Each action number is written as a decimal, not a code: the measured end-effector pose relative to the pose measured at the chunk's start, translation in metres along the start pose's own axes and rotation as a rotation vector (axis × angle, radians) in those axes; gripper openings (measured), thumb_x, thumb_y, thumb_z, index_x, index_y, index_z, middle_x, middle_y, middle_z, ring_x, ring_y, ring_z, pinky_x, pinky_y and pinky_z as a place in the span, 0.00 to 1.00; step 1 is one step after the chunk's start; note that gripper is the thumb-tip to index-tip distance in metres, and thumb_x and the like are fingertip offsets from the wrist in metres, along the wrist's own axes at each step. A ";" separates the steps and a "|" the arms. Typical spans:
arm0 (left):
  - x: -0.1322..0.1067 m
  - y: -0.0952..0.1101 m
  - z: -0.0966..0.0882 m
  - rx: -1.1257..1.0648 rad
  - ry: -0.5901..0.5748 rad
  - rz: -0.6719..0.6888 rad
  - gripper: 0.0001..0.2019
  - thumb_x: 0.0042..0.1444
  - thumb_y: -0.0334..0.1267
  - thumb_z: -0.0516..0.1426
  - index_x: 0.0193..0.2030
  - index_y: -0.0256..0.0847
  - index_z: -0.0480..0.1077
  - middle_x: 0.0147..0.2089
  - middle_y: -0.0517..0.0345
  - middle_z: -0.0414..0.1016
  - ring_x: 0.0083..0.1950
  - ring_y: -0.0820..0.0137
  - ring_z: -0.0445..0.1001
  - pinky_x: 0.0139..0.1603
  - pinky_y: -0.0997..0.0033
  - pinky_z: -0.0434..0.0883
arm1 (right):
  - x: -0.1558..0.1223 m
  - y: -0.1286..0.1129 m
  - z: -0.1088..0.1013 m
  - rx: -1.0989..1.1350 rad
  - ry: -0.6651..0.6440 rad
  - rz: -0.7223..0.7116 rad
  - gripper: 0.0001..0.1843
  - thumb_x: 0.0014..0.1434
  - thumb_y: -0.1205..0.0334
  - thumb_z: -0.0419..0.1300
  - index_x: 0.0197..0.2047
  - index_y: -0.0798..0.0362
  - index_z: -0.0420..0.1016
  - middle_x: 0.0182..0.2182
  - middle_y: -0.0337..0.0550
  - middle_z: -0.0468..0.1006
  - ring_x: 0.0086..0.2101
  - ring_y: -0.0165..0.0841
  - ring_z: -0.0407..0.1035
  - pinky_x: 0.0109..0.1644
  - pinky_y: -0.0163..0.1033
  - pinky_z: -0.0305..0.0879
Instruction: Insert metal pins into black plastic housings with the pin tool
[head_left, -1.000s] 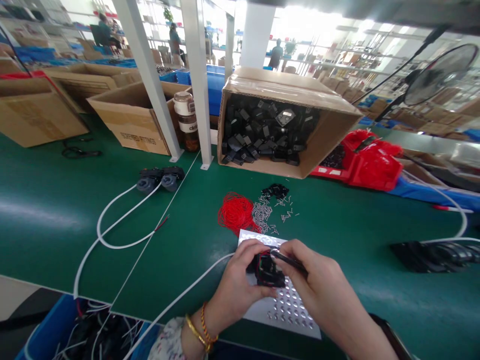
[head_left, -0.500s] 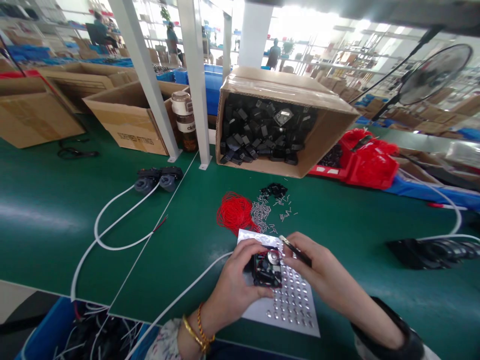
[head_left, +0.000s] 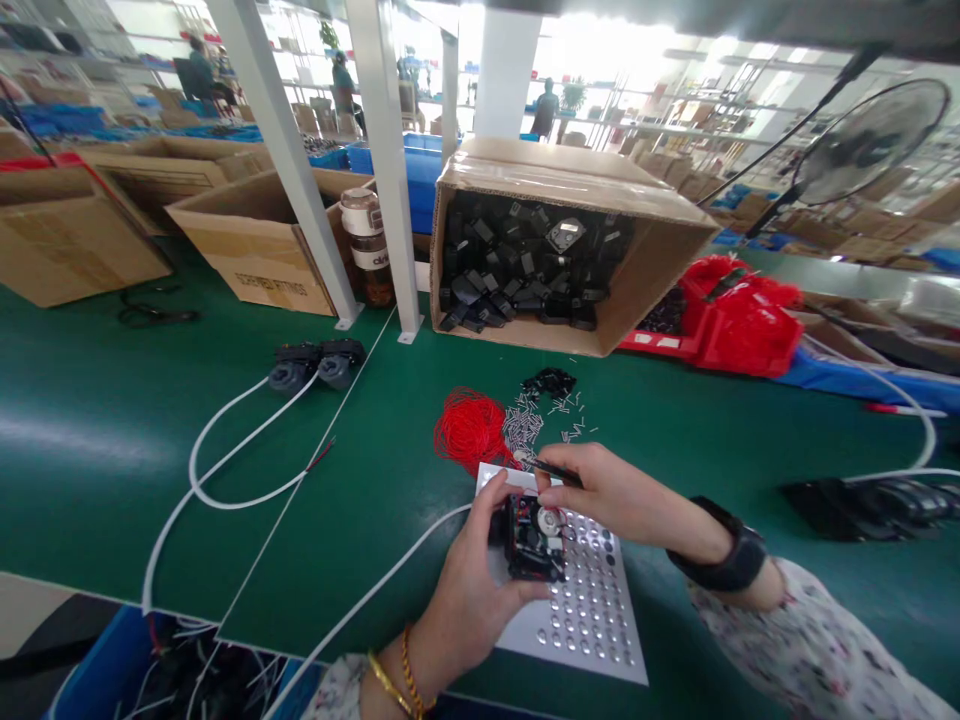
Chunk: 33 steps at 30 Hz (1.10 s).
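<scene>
1) Grasps in the left hand (head_left: 472,585) a squarish, open-faced black plastic housing (head_left: 523,545), over a white sheet (head_left: 520,632) with rows of small silver domes (head_left: 584,622), contact with the sheet hidden
2) Pinches in the right hand (head_left: 600,485) a slim, black pen-like tool (head_left: 559,471), pale tip near a scatter of thin silver metal pins (head_left: 523,427) and a coil of thin red wire (head_left: 469,428)
3) Shows inside the housing a round, pale silver disc (head_left: 548,521) and wiring, apparently in place, so looks partly done
4) Lacks any cover over the exposed face, so seems unfinished; cannot tell the number of steps left
5) Includes on the green tabletop (head_left: 667,430) two black-and-grey plastic units (head_left: 319,365) with white cables, perhaps further along
</scene>
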<state>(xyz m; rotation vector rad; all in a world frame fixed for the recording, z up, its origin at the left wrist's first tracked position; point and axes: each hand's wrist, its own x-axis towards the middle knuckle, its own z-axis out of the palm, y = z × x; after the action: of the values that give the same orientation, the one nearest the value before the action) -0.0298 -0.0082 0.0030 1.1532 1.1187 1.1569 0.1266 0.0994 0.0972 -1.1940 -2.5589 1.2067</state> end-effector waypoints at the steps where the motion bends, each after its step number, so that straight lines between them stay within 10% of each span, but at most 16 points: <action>1: 0.000 -0.001 0.000 -0.003 0.007 -0.004 0.50 0.36 0.20 0.69 0.63 0.49 0.49 0.61 0.55 0.63 0.62 0.61 0.60 0.65 0.57 0.55 | 0.001 -0.001 0.000 -0.014 -0.004 -0.006 0.07 0.56 0.73 0.59 0.29 0.55 0.68 0.25 0.33 0.70 0.27 0.27 0.62 0.30 0.32 0.54; 22: 0.002 0.002 0.001 0.085 0.098 -0.026 0.40 0.31 0.22 0.71 0.51 0.44 0.58 0.51 0.58 0.71 0.54 0.64 0.69 0.55 0.65 0.64 | 0.009 0.006 0.017 -0.200 0.085 -0.145 0.07 0.62 0.70 0.59 0.40 0.51 0.76 0.34 0.37 0.76 0.34 0.30 0.69 0.38 0.33 0.62; 33: 0.002 -0.006 0.000 0.191 0.103 0.075 0.36 0.30 0.24 0.72 0.47 0.45 0.62 0.51 0.59 0.70 0.52 0.63 0.69 0.54 0.62 0.65 | 0.011 0.002 0.015 -0.210 0.090 -0.065 0.07 0.59 0.71 0.59 0.29 0.55 0.73 0.27 0.36 0.74 0.29 0.27 0.67 0.32 0.32 0.56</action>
<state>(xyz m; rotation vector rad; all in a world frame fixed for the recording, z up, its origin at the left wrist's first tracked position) -0.0296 -0.0068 -0.0032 1.3035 1.2965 1.1978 0.1145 0.0984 0.0824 -1.1609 -2.6862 0.8687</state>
